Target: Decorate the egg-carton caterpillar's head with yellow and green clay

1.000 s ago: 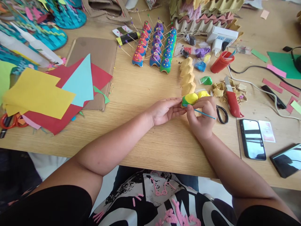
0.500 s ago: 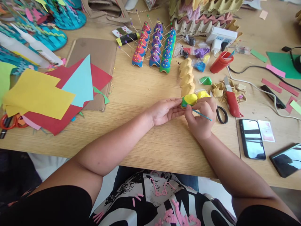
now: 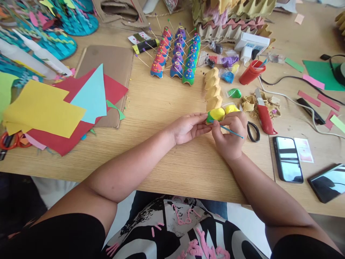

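My left hand (image 3: pixel 190 128) grips the near end of an egg-carton strip (image 3: pixel 212 88), thumb and fingers closed on its edge. That end cup is coated with yellow and green clay (image 3: pixel 217 114); the cups behind it are bare tan. My right hand (image 3: pixel 231 135) pinches a thin blue stick (image 3: pixel 232 132), its tip against the green clay at the cup's lower side. Just behind the right hand lies a bag of yellow clay (image 3: pixel 231 108). The black handle loop of scissors (image 3: pixel 253 131) shows beside that hand, the rest mostly hidden.
Three rows of decorated egg-carton caterpillars (image 3: pixel 177 57) with stick feelers stand at the back. A red-handled knife (image 3: pixel 265 117), a red cup (image 3: pixel 252 72) and phones (image 3: pixel 288 159) lie right. Coloured paper (image 3: pixel 45 108) on cardboard (image 3: pixel 107 59) is left.
Both hands keep their hold, and the stick's tip stays at the green clay with barely any movement. The whole view has shifted very slightly.
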A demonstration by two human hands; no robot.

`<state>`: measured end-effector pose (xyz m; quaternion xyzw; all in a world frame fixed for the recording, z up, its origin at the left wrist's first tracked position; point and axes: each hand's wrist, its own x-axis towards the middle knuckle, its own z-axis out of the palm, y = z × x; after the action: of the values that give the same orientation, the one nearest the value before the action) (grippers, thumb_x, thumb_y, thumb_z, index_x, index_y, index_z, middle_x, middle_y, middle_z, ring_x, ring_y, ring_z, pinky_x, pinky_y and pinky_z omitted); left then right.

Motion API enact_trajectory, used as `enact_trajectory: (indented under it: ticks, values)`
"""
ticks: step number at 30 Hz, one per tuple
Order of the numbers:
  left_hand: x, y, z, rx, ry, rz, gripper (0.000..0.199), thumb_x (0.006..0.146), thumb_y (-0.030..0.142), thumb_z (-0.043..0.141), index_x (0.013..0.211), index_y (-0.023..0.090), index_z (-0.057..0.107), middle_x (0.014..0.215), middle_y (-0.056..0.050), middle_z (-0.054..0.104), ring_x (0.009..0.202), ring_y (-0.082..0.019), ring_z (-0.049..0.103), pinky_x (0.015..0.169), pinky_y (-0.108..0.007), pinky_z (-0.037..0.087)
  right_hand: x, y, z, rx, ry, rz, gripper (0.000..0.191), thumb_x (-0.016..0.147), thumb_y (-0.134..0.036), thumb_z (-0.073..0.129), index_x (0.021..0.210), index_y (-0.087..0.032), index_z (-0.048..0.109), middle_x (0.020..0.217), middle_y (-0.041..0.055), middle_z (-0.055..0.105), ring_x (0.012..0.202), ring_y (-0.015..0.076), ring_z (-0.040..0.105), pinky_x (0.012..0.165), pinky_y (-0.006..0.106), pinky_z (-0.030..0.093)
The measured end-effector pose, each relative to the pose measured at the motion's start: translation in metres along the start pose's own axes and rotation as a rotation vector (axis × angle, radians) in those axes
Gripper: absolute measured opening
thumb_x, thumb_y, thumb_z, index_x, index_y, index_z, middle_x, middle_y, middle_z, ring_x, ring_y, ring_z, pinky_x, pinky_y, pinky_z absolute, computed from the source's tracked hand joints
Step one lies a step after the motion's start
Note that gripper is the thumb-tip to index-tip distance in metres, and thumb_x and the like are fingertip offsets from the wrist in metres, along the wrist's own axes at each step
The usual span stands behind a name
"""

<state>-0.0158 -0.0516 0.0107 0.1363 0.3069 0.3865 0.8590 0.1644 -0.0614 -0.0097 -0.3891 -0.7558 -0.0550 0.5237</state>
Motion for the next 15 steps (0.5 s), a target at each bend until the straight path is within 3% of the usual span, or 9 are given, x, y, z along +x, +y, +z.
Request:
enact_trajectory:
  ticks: [9, 15]
  values:
    - [-0.0004, 0.0008, 0.0017, -0.016, 0.021, -0.001, 0.034, 0.114, 0.014, 0.049, 0.096, 0.010, 0.077, 0.084, -0.006, 0.082, 0.075, -0.009, 0.079, 0.077, -0.020, 0.062, -0.0012, 0.0006, 0.0012, -0.042, 0.000, -0.012, 0.023, 0.097, -0.022, 0.073, 0.087, -0.027, 0.053, 0.087, 0.0006, 0.065, 0.083, 0.0224, 0.064, 0.081, 0.043, 0.044]
    - [-0.0021, 0.0017, 0.0038, -0.005, 0.019, -0.004, 0.035, 0.114, 0.012, 0.047, 0.094, 0.010, 0.076, 0.083, -0.005, 0.082, 0.073, -0.008, 0.078, 0.077, -0.018, 0.062, -0.0002, 0.0012, -0.0022, 0.071, -0.034, -0.007, 0.022, 0.098, -0.026, 0.074, 0.086, -0.027, 0.056, 0.087, 0.0008, 0.065, 0.082, 0.0214, 0.065, 0.077, 0.042, 0.047]
